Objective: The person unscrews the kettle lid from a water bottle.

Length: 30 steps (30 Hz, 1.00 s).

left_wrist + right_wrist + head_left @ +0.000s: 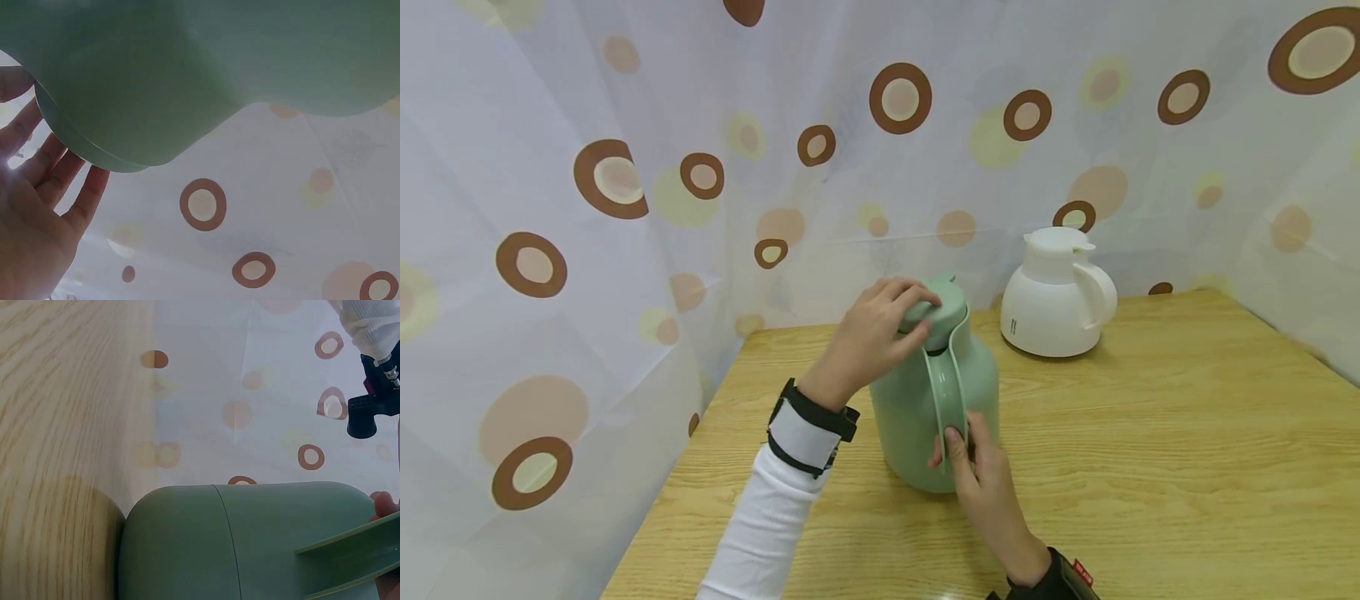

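Observation:
A pale green vacuum jug (902,425) stands near the middle of the wooden table, its handle turned towards me. My left hand (872,333) is at the top, its fingers bent round the edge of the round green lid (951,308). From the left wrist view, the fingertips of that hand (44,194) touch the lid's rim. Lower down, my right hand (985,483) grips the bottom part of the jug's handle (946,392), thumb on the near side. The right wrist view shows the jug's side (181,544) and only a bit of the fingers.
Behind and to the right of the green jug stands a white jug (1052,300) with its handle facing right. The wooden table (1187,467) reaches back to a white curtain (685,83) printed with brown and beige circles, which also hangs along the left and right sides.

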Motion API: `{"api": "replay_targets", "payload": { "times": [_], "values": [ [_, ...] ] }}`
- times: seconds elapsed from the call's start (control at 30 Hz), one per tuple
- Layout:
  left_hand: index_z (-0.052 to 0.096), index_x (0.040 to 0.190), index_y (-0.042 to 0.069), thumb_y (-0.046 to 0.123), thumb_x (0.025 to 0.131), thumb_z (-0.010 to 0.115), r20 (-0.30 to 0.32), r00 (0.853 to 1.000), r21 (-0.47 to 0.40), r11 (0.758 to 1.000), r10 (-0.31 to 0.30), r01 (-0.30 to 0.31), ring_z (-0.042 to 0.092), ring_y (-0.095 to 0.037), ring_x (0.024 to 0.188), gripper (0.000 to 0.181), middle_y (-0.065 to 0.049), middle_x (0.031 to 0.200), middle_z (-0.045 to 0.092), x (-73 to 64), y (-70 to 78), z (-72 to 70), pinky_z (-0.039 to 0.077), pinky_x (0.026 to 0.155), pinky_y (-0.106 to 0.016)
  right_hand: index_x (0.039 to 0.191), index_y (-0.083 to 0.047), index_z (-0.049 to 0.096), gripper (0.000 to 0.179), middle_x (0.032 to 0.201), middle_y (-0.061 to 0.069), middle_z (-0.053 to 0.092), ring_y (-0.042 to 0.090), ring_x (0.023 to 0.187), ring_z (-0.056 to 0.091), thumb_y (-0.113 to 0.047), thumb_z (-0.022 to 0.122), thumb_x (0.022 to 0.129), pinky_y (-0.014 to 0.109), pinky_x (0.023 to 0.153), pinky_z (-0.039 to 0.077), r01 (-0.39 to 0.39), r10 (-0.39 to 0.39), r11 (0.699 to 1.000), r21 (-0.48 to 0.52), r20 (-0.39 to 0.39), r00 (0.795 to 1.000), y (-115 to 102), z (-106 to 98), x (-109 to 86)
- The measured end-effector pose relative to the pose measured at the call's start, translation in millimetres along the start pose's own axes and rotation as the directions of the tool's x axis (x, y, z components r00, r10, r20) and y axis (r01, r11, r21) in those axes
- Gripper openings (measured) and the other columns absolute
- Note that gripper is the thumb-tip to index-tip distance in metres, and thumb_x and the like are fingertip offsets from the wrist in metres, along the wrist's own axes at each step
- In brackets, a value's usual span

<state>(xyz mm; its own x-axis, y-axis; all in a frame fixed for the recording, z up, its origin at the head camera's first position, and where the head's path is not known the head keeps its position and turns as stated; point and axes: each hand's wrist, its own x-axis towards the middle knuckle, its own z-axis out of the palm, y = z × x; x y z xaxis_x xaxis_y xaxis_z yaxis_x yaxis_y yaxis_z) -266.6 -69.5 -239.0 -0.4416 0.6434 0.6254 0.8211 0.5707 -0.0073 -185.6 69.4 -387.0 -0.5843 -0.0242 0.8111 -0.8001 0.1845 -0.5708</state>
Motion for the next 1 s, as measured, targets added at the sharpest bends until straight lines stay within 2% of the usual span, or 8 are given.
{"api": "replay_targets", "payload": {
  "times": [0.17,0.33,0.5,0.6,0.7,0.77,0.87,1.0],
  "values": [
    [0.062,0.107,0.010,0.023,0.090,0.060,0.021,0.999,0.085,0.996,-0.039,0.037,0.047,-0.024,0.101,0.021,-0.008,0.106,0.055,7.8,5.7,2.8,0.037,0.089,-0.034,0.103,0.005,0.044,0.022,0.068,0.005,0.053,0.019,0.056,0.053,0.020,0.041,0.088,0.020,0.046,0.037,-0.010,0.010,1.000,-0.001,-0.003,1.000,-13,-1,5.1],
    [0.063,0.105,0.011,0.030,0.089,0.062,0.019,0.997,0.158,0.985,-0.075,0.071,0.046,-0.024,0.091,0.025,-0.008,0.098,0.052,15.1,13.4,4.7,0.039,0.079,-0.032,0.101,0.007,0.043,0.019,0.067,0.007,0.052,0.018,0.056,0.053,0.021,0.040,0.088,0.020,0.046,0.037,0.010,-0.010,1.000,-0.006,-0.001,1.000,-30,-1,11.3],
    [0.063,0.103,0.010,0.033,0.088,0.063,0.014,0.996,0.179,0.980,-0.092,0.088,0.044,-0.022,0.083,0.028,-0.006,0.089,0.050,17.6,15.9,4.5,0.039,0.074,-0.030,0.102,0.005,0.044,0.023,0.067,0.005,0.052,0.019,0.055,0.053,0.022,0.042,0.087,0.018,0.045,0.036,-0.002,0.002,1.000,-0.009,-0.006,1.000,-18,0,7.3],
    [0.063,0.102,0.009,0.032,0.088,0.064,0.004,0.997,0.113,0.991,-0.074,0.073,0.046,-0.022,0.087,0.027,-0.006,0.092,0.052,16.5,12.6,2.4,0.038,0.077,-0.029,0.104,0.004,0.045,0.024,0.067,0.003,0.053,0.019,0.056,0.053,0.021,0.042,0.087,0.018,0.045,0.036,-0.011,0.011,1.000,-0.016,-0.010,1.000,-7,1,3.4],
    [0.063,0.102,0.007,0.020,0.088,0.064,-0.021,0.999,-0.011,0.999,-0.030,0.030,0.048,-0.022,0.098,0.019,-0.007,0.101,0.056,12.1,6.1,-2.0,0.037,0.086,-0.028,0.105,0.004,0.045,0.023,0.068,0.004,0.053,0.019,0.056,0.054,0.020,0.042,0.088,0.019,0.045,0.036,-0.009,0.009,1.000,-0.016,-0.010,1.000,-2,2,1.1],
    [0.063,0.101,0.006,0.010,0.086,0.062,-0.030,1.000,-0.101,0.995,0.001,-0.004,0.048,-0.020,0.105,0.015,-0.007,0.108,0.058,7.7,1.3,-5.5,0.037,0.088,-0.026,0.105,0.004,0.044,0.023,0.068,0.004,0.053,0.019,0.057,0.054,0.019,0.042,0.088,0.020,0.045,0.036,-0.008,0.008,1.000,-0.010,-0.008,1.000,0,2,0.2],
    [0.063,0.100,0.004,-0.002,0.082,0.056,-0.025,0.999,-0.195,0.980,0.033,-0.038,0.049,-0.018,0.108,0.020,-0.008,0.112,0.059,1.2,-4.5,-9.3,0.038,0.087,-0.025,0.105,0.003,0.045,0.024,0.069,0.003,0.054,0.018,0.058,0.054,0.020,0.042,0.088,0.019,0.046,0.036,-0.010,0.010,1.000,0.002,-0.008,1.000,1,2,-1.2],
    [0.063,0.103,0.002,-0.005,0.083,0.052,-0.005,0.999,-0.254,0.967,0.034,-0.034,0.050,-0.017,0.109,0.024,-0.009,0.113,0.059,-4.4,-8.5,-10.4,0.040,0.084,-0.024,0.106,0.002,0.045,0.025,0.070,0.003,0.054,0.017,0.059,0.054,0.020,0.041,0.088,0.019,0.046,0.036,-0.003,0.003,1.000,0.016,-0.011,1.000,2,2,-1.3]
  ]
}}
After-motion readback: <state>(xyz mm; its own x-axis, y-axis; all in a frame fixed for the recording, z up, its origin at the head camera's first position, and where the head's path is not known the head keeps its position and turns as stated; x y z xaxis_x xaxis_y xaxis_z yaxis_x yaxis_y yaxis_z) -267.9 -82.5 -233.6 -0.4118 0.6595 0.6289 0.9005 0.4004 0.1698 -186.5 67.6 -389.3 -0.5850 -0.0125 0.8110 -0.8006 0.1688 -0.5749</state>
